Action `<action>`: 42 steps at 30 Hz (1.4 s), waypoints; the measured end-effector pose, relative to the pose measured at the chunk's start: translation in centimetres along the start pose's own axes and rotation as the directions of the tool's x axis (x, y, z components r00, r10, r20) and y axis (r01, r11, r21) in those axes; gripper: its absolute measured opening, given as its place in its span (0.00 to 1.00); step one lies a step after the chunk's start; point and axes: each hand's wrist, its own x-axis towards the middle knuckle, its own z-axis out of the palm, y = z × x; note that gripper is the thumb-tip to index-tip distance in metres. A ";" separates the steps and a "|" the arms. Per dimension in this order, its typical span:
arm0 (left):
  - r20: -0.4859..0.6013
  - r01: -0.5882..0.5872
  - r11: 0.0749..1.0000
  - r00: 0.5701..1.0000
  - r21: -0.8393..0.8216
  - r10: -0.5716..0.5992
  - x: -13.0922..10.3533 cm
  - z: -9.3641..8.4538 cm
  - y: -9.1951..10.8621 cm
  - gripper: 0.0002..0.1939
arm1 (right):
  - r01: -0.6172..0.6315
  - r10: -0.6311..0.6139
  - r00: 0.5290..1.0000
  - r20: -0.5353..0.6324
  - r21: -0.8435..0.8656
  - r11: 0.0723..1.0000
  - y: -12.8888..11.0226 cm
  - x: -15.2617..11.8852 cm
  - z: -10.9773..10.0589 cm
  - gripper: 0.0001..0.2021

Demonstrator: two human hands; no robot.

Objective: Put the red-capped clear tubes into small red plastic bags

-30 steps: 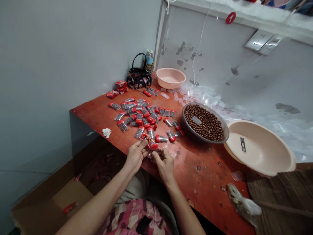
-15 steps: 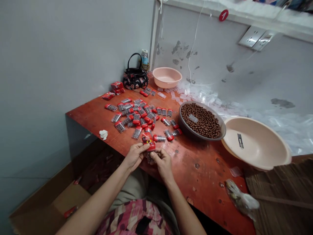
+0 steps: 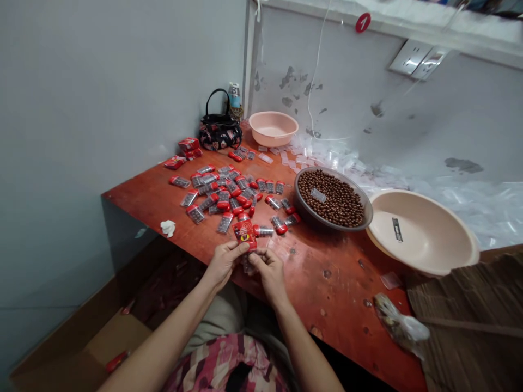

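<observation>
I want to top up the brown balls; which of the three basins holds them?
The grey basin, between the small pink basin and the large cream basin. It alone is filled with brown balls; the others are pale.

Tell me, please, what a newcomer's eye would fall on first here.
Probably the grey bowl of brown balls on the red table, left of a pale basin. Then come red-capped packs scattered to the bowl's left, and both hands holding a red pack at the table's near edge.

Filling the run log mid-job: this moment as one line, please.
left hand: holds red packet | right hand: grips packet's lower end | ahead: red-capped packs | right of packs: bowl, brown balls inside
</observation>
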 end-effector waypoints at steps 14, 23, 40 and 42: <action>-0.046 -0.006 0.990 0.999 0.137 0.012 -0.2 0.1 0.5 0.08 | 0.010 -0.009 0.999 0.041 -0.039 0.999 -0.3 0.1 -0.3 0.08; -0.082 0.025 0.991 0.997 0.128 -0.014 -0.2 -0.5 0.5 0.09 | 0.033 -0.033 0.997 -0.069 0.003 0.999 0.0 -0.4 0.1 0.10; -0.123 0.005 0.997 0.992 -0.073 -0.014 -1.5 0.1 -0.9 0.09 | 0.024 -0.024 0.998 -0.064 -0.007 1.000 0.4 -1.3 -0.4 0.08; -0.120 0.032 0.996 0.992 -0.083 -0.042 -1.8 -0.2 -1.0 0.10 | 0.038 -0.039 0.998 -0.055 -0.026 0.999 0.4 -1.3 -0.5 0.08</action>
